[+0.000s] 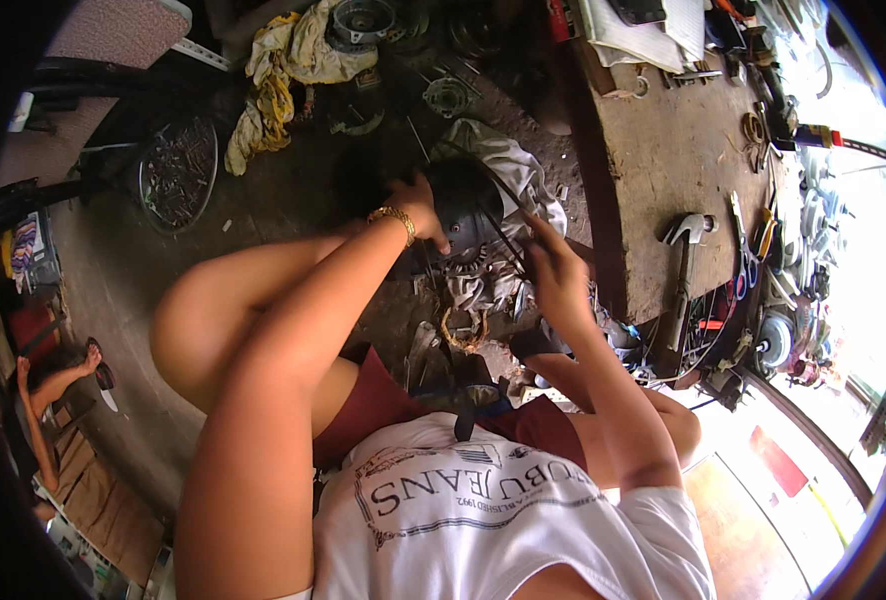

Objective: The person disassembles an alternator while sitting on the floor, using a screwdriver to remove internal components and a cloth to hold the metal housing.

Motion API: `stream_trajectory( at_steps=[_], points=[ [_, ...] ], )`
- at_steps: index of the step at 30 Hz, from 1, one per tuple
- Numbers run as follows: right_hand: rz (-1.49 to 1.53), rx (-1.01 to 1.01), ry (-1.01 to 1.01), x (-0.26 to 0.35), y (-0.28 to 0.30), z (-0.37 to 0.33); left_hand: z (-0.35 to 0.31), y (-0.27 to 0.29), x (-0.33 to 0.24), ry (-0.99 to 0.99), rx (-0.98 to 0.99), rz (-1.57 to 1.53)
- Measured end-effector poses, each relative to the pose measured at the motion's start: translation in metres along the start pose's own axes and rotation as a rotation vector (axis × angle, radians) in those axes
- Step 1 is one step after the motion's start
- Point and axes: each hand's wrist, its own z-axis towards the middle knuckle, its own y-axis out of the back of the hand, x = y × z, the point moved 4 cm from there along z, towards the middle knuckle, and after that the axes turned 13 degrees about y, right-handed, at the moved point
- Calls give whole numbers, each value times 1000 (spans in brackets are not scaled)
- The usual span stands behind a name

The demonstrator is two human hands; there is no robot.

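Note:
A dark, rounded metal motor housing (pixel 459 196) is on the floor between my knees, with slotted teeth showing at its near end. My left hand (pixel 418 212), with a gold bracelet at the wrist, grips the housing's left side, thumb toward the near end. In my right hand (pixel 560 272) is a dark tool with two long thin bars (pixel 508 190), reaching over the housing; its exact kind is unclear. Behind and right of the housing lies a pale grey cloth (pixel 528 178). A copper-coloured ring (pixel 463 330) lies nearer me among scraps.
A wooden bench (pixel 653 150) at the right bears a hammer (pixel 685 270) and scissors (pixel 743 260). A basin of small metal parts (pixel 178 175) stands left. Yellowish rags (pixel 288 60) and round metal parts (pixel 363 22) lie at the far side. Another person's leg (pixel 68 375) shows far left.

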Motion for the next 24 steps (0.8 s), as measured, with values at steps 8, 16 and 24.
stream_trajectory(
  at_steps=[8,16,24],
  points=[
    [20,-133,171,-39,-40,71,-6,1,-22,-61,-4,12],
    [21,20,-234,1,20,-25,-4,-1,0,-11,-12,-35],
    [50,-185,179,-50,-41,43,8,8,-10,-81,-51,66]
  ],
)
